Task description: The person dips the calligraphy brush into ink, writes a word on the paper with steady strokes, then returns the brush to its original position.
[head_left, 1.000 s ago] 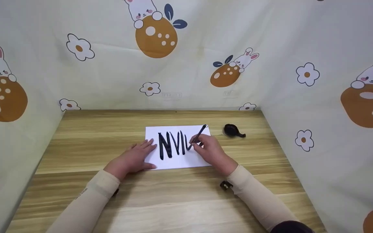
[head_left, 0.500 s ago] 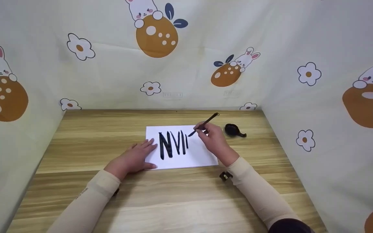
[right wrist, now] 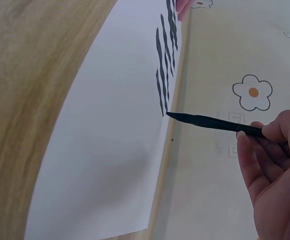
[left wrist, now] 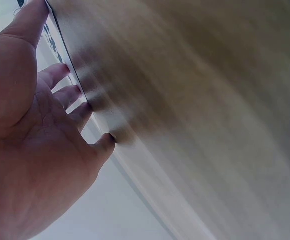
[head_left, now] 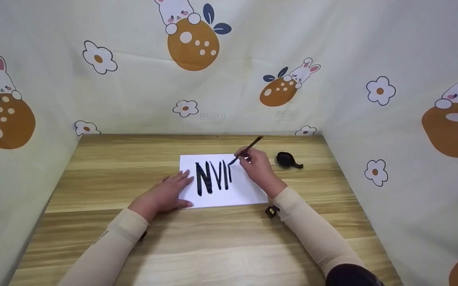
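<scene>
A white sheet of paper (head_left: pixel 249 186) lies on the wooden table, marked with thick black brush strokes (head_left: pixel 204 178) that read like "NVI" plus a shorter stroke. My right hand (head_left: pixel 257 166) pinches a dark paintbrush (head_left: pixel 249 149) between thumb and fingers over the paper's upper right. In the right wrist view the black tip of the brush (right wrist: pixel 204 121) is right at the top of the shortest stroke. My left hand (head_left: pixel 167 194) rests with spread, straight fingers on the paper's left edge; in the left wrist view its fingertips (left wrist: pixel 105 143) lie along the sheet and table.
To the right of the paper sits a small black dish with a handle (head_left: pixel 285 159). The wooden table (head_left: pixel 125 159) is walled by pale cloth (head_left: pixel 141 91) with rabbits and flowers. A small dark device (head_left: pixel 270 211) is at the right wrist.
My right hand lifts the paintbrush from the foot of the short stroke up and right, then moves it slightly left to the stroke's top. The left hand stays in place.
</scene>
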Demonstrator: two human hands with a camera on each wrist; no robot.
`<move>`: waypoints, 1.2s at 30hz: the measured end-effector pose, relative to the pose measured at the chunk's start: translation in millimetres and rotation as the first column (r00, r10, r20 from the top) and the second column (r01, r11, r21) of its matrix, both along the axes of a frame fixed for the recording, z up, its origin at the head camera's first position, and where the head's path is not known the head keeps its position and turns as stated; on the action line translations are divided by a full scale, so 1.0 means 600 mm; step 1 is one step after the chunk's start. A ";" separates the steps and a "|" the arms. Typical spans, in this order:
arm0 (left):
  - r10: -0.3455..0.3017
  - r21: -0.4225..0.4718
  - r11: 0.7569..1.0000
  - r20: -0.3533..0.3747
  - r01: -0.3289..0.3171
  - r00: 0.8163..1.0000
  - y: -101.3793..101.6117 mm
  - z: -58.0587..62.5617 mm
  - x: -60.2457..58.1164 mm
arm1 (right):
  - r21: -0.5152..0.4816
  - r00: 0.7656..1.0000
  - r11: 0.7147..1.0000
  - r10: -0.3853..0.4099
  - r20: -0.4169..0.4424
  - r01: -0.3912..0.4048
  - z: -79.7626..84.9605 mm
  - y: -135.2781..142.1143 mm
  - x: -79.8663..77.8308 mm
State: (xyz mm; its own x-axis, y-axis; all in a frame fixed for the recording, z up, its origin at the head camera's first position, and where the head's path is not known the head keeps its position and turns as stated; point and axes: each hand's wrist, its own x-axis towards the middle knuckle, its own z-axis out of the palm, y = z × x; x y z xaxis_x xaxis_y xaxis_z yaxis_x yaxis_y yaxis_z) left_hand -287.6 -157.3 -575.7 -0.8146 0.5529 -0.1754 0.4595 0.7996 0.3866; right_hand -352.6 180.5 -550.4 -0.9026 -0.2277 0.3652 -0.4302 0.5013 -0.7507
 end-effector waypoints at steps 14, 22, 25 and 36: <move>-0.005 -0.005 1.000 -0.001 0.005 1.000 -0.001 0.002 -0.001 | 0.064 1.000 0.998 -0.001 -0.005 0.001 -0.006 0.004 -0.010; -0.006 -0.014 1.000 0.003 0.006 1.000 -0.001 0.001 -0.001 | 0.106 0.999 0.994 0.003 -0.045 0.002 -0.009 0.007 -0.011; -0.005 -0.014 1.000 0.003 0.005 1.000 -0.001 0.000 0.000 | 0.113 0.999 0.994 -0.001 -0.046 0.006 -0.010 0.008 -0.012; -0.001 0.007 1.000 -0.005 0.001 1.000 0.001 0.003 0.002 | 0.169 0.998 0.985 -0.024 -0.059 0.033 -0.009 0.016 -0.007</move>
State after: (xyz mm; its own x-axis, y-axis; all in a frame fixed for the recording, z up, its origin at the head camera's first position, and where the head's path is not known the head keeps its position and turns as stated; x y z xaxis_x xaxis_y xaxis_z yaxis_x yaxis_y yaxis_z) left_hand -286.2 -157.0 -574.2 -0.8149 0.5549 -0.1675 0.4622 0.7965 0.3898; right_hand -357.0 189.8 -555.8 -0.8886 -0.2653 0.3742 -0.4533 0.6322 -0.6284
